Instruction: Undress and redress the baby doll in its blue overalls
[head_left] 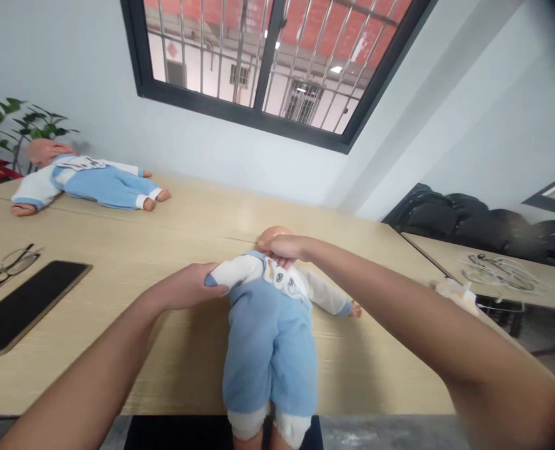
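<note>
A baby doll point(272, 337) in a blue and white outfit lies on its back, its head away from me and its legs over the table's near edge. My left hand point(195, 286) is wrapped round the cuff of the doll's arm on the left, hiding the doll's hand there. At the doll's neck, my right hand point(289, 249) has its fingers bent down onto the collar, covering part of the face. The doll's other arm point(330, 295) lies stretched out on the table to the right.
A second doll point(104, 181) lies at the back left of the table point(202, 206), beside a green plant point(12, 128). Glasses point(12, 269) and a dark phone-like slab point(31, 305) lie at the left. Cables point(497, 272) rest on another table at the right, before black chairs point(446, 209).
</note>
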`<state>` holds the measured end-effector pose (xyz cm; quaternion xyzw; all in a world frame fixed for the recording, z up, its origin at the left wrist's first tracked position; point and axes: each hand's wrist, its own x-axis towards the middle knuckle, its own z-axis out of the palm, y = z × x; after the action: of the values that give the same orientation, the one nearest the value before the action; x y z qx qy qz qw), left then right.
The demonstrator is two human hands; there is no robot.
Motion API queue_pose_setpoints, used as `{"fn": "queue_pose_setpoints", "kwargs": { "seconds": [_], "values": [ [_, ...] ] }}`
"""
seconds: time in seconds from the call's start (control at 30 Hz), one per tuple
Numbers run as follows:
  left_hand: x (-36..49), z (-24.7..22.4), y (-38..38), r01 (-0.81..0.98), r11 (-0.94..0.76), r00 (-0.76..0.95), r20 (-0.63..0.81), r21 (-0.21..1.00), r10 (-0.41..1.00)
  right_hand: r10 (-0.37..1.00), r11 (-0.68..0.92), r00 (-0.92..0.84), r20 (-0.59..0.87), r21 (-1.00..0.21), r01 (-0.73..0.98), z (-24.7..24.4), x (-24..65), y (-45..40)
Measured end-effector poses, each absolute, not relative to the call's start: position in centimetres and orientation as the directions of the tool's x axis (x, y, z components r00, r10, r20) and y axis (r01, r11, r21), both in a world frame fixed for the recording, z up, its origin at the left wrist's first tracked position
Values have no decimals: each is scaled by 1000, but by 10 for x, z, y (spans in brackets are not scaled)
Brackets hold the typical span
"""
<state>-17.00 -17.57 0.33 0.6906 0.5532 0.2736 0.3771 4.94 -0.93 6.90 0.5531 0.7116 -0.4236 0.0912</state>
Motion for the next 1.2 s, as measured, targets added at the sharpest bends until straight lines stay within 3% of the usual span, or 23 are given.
{"fn": "queue_pose_setpoints", "kwargs": {
  "seconds": [0.1,0.2,0.3,0.37,0.43,0.53,0.7,0.83,0.93,1.07,1.2],
  "values": [
    [-170,0,-173,604,-102,237,-56,791,970,699,246,-506,-505,-495,833,65,67,-23],
    [-171,-5,-171,624,-124,241,-40,771,970,652,591,-729,-208,-463,660,59,87,-42],
    [-174,-15,-167,675,-114,199,-31,729,979,601,714,-799,13,-458,530,51,113,-61],
    [-178,-23,-163,717,-72,133,-35,694,991,692,635,-721,39,-508,582,47,137,-71],
    [-180,-30,-159,733,-50,91,-25,678,996,750,497,-658,-74,-593,634,41,161,-78],
    [-182,-36,-154,720,-76,105,0,689,994,687,431,-703,-182,-677,597,29,186,-86],
    [-181,-43,-148,715,-85,72,48,694,996,812,459,-583,34,-653,602,3,179,-92],
    [-186,-51,-139,787,-23,-63,117,617,991,892,393,-422,160,-737,550,-15,162,-80],
    [-190,-56,-133,843,62,-163,143,535,976,889,367,-418,189,-840,400,-25,157,-67],
    [-194,-58,-129,891,62,-159,181,450,971,888,321,-397,231,-930,177,-35,158,-57],
    [-196,-62,-129,892,44,-133,170,449,976,880,301,-427,208,-940,162,-39,167,-57]
  ]
}}
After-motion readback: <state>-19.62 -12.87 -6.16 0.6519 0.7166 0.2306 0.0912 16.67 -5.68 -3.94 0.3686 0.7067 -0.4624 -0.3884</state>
